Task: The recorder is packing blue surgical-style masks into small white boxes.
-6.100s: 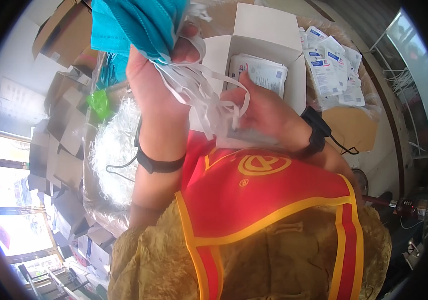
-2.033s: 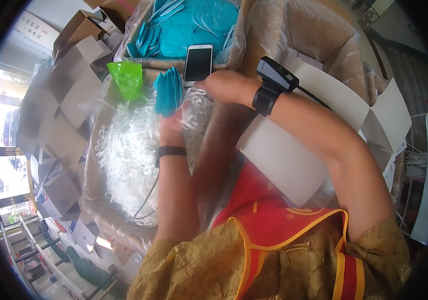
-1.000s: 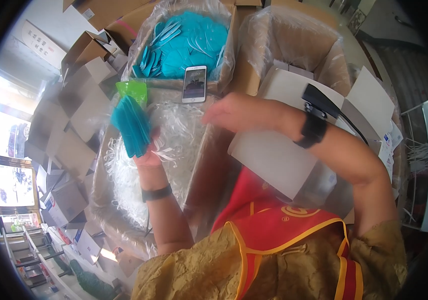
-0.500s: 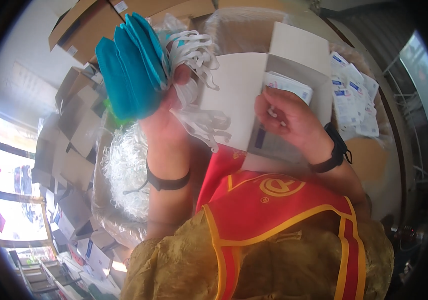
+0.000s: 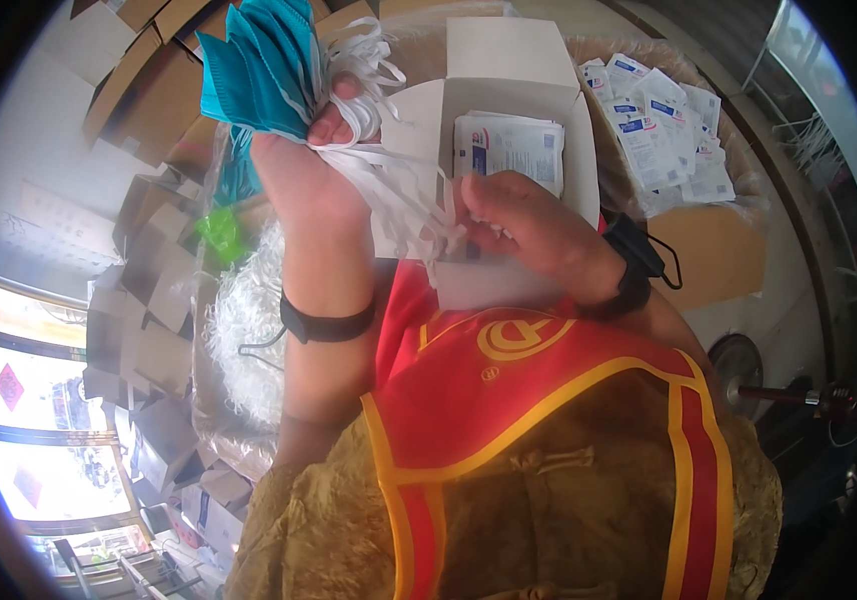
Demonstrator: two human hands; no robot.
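My left hand (image 5: 313, 180) is raised at the upper left, closed around a stack of teal face masks (image 5: 260, 75). White ear loops (image 5: 383, 180) bunch over its fingers, and several long ones trail down to the right. At those trailing ends is my right hand (image 5: 538, 230), its fingers closed on the loops; motion blurs the exact grip, and small white bits show between the fingers. Just beyond it stands an open white box (image 5: 501, 50) with its flaps up. Flat white printed packets (image 5: 518, 150) lie stacked inside.
More white packets (image 5: 663, 130) fill a plastic-lined carton at the right. A lined container at the left holds tangled white loops (image 5: 248, 345), a green plastic bag (image 5: 221, 236) and other teal masks (image 5: 238, 180). Cardboard boxes (image 5: 153, 125) crowd the far left. A red apron (image 5: 488, 400) covers my front.
My right hand has moved left from over the box to the trailing ear loops and closed on them. The view has shifted, so the box now appears further left.
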